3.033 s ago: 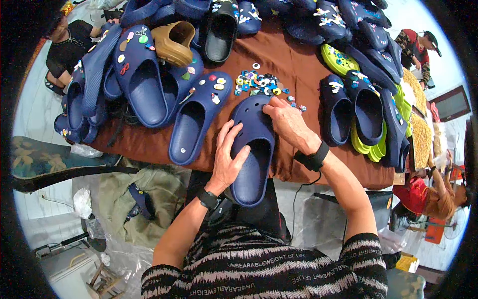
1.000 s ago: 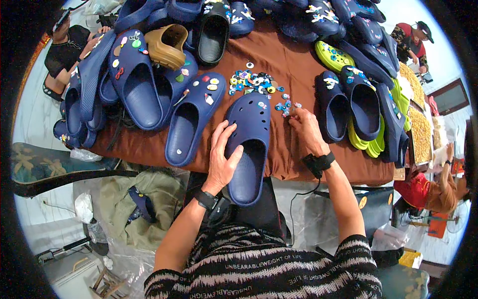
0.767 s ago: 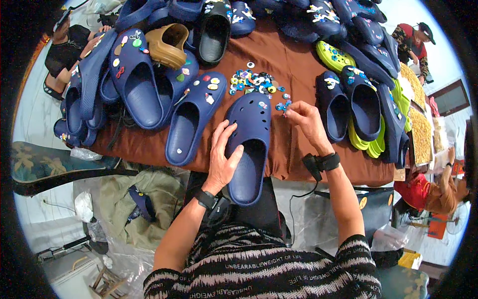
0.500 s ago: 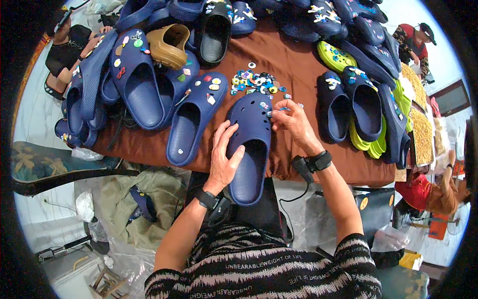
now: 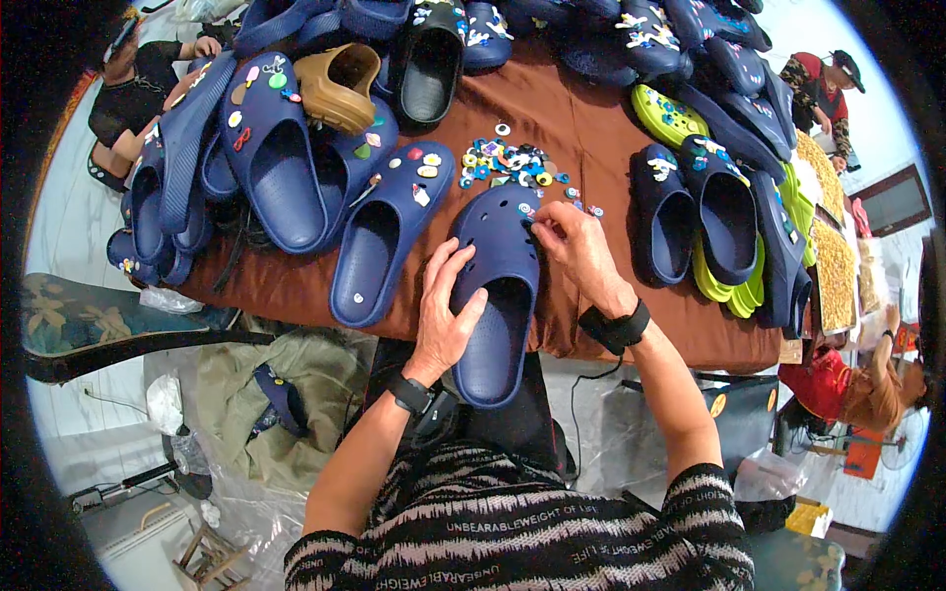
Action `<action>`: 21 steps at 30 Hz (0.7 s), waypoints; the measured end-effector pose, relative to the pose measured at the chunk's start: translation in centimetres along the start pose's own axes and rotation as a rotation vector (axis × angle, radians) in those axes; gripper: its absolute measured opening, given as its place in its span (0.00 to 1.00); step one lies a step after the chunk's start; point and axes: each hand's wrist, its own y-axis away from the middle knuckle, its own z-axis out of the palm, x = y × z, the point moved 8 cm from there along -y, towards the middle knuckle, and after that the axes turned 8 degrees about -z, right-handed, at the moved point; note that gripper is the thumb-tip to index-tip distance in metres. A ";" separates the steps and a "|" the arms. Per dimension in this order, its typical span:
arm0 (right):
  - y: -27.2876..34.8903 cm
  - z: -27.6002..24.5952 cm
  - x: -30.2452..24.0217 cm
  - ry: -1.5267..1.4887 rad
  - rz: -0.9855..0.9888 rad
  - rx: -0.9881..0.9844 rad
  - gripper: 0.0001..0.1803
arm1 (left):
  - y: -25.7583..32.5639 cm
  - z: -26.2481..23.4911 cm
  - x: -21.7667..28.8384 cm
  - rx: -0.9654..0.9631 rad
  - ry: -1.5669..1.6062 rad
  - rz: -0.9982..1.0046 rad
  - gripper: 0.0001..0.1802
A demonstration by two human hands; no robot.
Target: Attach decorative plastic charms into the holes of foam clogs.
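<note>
A navy clog [image 5: 496,231] with a row of holes lies at the table's front edge, its heel toward me. My left hand [image 5: 443,310] grips its left side, fingers on the upper and thumb at the foot opening. My right hand [image 5: 576,246] is closed in a pinch at the upper's right side, over a small shoe charm that its fingertips now mostly hide. Just above the pinch, a swirl-patterned charm [image 5: 525,211] sits on the clog. Beyond the toe is a pile of loose charms [image 5: 507,161], with a few more strayed near my right fingers.
A decorated navy clog [image 5: 392,236] lies close on the left, beside stacked navy clogs and a brown clog [image 5: 340,87]. More navy and lime-green clogs [image 5: 668,116] crowd the right and far side of the brown cloth [image 5: 591,330]. Other people are at both sides.
My right hand has shifted slightly left and down onto the clog's edge, its fingertips now covering the charm. My left hand and the clog have barely moved.
</note>
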 end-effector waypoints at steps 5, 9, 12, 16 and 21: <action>-0.3 0.1 -1.8 0.279 -0.150 -0.014 0.06 | 0.0 0.0 0.0 0.007 -0.012 0.016 0.30; -0.2 -0.2 -2.7 0.300 -0.207 -0.023 0.04 | 0.0 0.0 0.1 0.011 -0.002 0.017 0.30; -0.1 0.0 -2.8 0.310 -0.230 -0.059 0.04 | 0.1 0.1 0.1 0.005 0.001 0.010 0.30; -0.2 -0.2 -3.0 0.263 -0.249 -0.085 0.06 | 0.0 0.2 0.3 -0.007 0.006 -0.002 0.31; -0.4 0.1 -2.5 0.231 -0.198 -0.173 0.08 | -0.1 0.1 0.1 0.008 -0.011 0.000 0.30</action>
